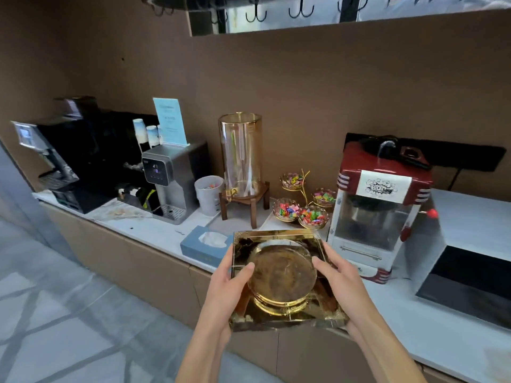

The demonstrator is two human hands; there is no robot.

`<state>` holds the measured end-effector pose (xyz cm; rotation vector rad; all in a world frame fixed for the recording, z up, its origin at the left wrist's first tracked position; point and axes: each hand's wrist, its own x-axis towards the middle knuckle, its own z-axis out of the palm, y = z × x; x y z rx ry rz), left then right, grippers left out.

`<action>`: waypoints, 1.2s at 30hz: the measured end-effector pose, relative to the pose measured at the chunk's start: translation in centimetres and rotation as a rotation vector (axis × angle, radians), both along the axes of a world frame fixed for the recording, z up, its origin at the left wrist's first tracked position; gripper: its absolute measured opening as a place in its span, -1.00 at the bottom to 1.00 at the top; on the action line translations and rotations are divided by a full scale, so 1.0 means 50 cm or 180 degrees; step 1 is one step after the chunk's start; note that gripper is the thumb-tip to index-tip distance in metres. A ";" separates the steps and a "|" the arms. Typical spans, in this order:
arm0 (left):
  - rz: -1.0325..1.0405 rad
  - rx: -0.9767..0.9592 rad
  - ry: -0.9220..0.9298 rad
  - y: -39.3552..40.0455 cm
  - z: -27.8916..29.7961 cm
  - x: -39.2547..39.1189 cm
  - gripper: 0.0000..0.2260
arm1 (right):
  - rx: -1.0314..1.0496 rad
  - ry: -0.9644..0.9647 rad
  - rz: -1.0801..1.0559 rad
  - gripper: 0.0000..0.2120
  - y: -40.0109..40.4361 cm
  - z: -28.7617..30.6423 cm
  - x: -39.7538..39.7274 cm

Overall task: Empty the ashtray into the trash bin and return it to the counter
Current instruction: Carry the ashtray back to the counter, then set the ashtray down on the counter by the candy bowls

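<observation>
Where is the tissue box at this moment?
In the head view, the blue tissue box sits at the counter's front edge, just left of the held ashtray and in front of the glass dispenser.

Tissue box [206, 246] left of popcorn machine [378, 205] — both on counter [414, 327].

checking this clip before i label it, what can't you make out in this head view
- Trash bin: nowhere in the head view, so its place is unknown.
- Square amber glass ashtray: glare and reflections hide whether ash remains.
- Left hand and right hand: their grip under the ashtray is hidden by its body.
- Pale blue sign: print too small.
- Red popcorn machine: label blurred.
- Black-fronted box: cut off by the right edge.
</observation>
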<state>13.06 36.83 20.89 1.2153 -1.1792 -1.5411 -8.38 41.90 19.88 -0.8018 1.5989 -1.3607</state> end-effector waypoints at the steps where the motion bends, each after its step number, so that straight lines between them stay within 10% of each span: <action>1: -0.0025 0.0040 0.0005 -0.036 -0.003 -0.010 -0.50 | 0.0003 0.0035 -0.0012 -0.53 -0.039 0.000 -0.009; 15: -0.0463 0.0460 -0.0321 -0.460 -0.080 -0.120 -0.44 | 0.0500 0.0259 -0.0059 -0.21 -0.404 -0.078 -0.106; 19: -0.0574 0.0600 -0.0405 -0.542 -0.120 -0.150 -0.39 | 0.0710 0.0181 -0.0256 -0.39 -0.464 -0.132 -0.120; 36: -0.0894 0.0786 -0.0977 -0.666 -0.329 -0.263 -0.40 | 0.1279 -0.0260 -0.1265 -0.24 -0.521 -0.325 -0.161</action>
